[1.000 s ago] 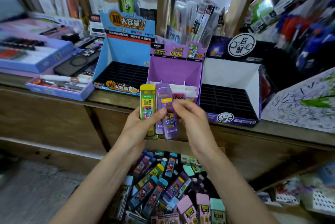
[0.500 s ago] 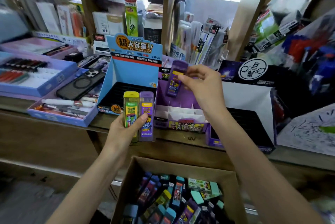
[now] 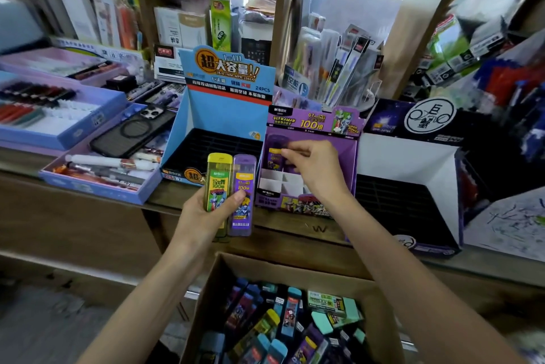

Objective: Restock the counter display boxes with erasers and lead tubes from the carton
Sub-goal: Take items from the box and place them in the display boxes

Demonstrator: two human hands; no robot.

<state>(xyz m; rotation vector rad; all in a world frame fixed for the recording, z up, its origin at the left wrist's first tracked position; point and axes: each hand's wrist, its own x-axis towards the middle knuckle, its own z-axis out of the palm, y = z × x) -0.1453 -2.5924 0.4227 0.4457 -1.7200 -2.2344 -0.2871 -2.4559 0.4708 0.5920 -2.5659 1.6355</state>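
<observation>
My left hand (image 3: pixel 203 216) grips two lead tubes upright in front of the counter: a yellow tube (image 3: pixel 216 186) and a purple tube (image 3: pixel 243 195). My right hand (image 3: pixel 314 169) pinches another purple lead tube (image 3: pixel 275 154) and holds it standing in the back left compartment of the purple display box (image 3: pixel 312 127). That box has white dividers. A blue display box (image 3: pixel 227 116) with a black tray stands to its left. The open carton (image 3: pixel 295 272) below holds several lead tubes and erasers.
A white and dark display box (image 3: pixel 413 163) with a black grid stands at the right. A phone (image 3: pixel 132 130) and pens lie in a blue tray (image 3: pixel 97 186) at the left. Shelves of stationery rise behind the counter. The wooden counter edge (image 3: pixel 295 231) runs above the carton.
My right hand took one purple tube from the bunch in my left hand, lifted it over the purple box, then lowered it into the back left compartment. My left hand stays holding two tubes.
</observation>
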